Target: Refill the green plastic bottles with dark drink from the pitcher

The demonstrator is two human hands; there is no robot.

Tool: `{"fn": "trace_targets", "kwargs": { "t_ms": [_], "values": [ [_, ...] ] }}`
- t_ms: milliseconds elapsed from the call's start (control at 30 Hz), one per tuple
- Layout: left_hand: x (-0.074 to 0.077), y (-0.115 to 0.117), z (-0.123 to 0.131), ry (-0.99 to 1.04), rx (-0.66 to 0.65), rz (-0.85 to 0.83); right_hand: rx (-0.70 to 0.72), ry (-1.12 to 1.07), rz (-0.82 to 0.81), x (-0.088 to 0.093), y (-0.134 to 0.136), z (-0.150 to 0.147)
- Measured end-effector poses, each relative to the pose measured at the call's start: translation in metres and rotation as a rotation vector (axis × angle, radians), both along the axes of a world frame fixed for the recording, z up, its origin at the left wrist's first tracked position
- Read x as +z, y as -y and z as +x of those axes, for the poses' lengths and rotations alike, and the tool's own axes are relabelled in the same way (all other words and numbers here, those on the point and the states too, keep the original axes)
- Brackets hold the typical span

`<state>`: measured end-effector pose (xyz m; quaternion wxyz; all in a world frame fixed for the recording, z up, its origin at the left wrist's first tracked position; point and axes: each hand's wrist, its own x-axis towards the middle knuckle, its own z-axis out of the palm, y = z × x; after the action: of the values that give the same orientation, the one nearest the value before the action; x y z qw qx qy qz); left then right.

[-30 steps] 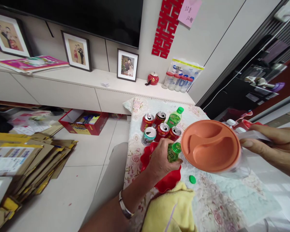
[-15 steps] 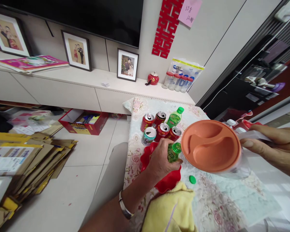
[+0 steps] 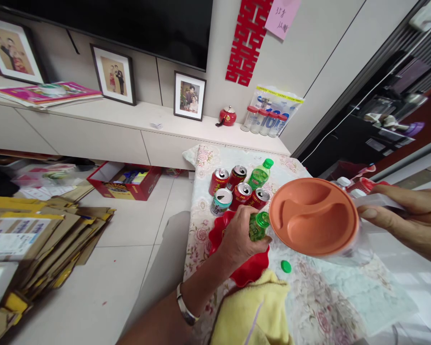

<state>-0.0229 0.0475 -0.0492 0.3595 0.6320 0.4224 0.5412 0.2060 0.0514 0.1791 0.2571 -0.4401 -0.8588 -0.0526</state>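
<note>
My left hand point(image 3: 238, 235) is wrapped round a small green bottle point(image 3: 257, 226) whose cap is off, over a red scalloped tray point(image 3: 249, 270). In my right hand point(image 3: 409, 215) is the handle of a clear pitcher point(image 3: 362, 249) with an orange lid point(image 3: 314, 218), tilted toward the bottle's mouth. Lid and bottle mouth look very close; whether they touch I cannot tell. A loose green cap point(image 3: 286, 266) lies on the tablecloth below the pitcher. Behind the bottle stand several red cans point(image 3: 241, 194), a teal-rimmed open can point(image 3: 221, 202) and a capped green bottle point(image 3: 261, 174).
A yellow cloth point(image 3: 254, 311) lies at the table's near edge, on the floral tablecloth point(image 3: 323, 306). Folded cardboard point(image 3: 64, 239) and a red box point(image 3: 125, 182) are on the floor to the left. Photo frames point(image 3: 190, 96) and lidded glass jars point(image 3: 263, 122) line the cabinet.
</note>
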Motion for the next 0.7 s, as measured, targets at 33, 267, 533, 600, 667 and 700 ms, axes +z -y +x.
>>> {"fn": "trace_targets", "kwargs": {
  "t_ms": [33,267,533,600,667,700],
  "values": [
    [0.000,0.000,0.000,0.000,0.000,-0.001,0.001,0.002,0.001,0.000,0.000,0.001],
    [-0.001,0.000,0.000,0.003,0.002,-0.002,0.001,0.009,-0.009,-0.003,-0.001,0.012],
    [0.000,-0.001,0.001,-0.008,-0.001,-0.013,0.031,0.032,0.018,-0.001,-0.002,0.004],
    [0.000,-0.001,0.000,-0.010,-0.002,-0.013,0.029,0.031,0.017,0.000,-0.001,0.006],
    [0.001,-0.001,-0.001,-0.013,-0.008,-0.018,0.023,0.026,0.013,0.000,-0.001,0.007],
    [0.002,0.000,-0.001,-0.014,-0.010,-0.022,0.019,0.024,0.010,0.000,-0.001,0.008]
  ]
}}
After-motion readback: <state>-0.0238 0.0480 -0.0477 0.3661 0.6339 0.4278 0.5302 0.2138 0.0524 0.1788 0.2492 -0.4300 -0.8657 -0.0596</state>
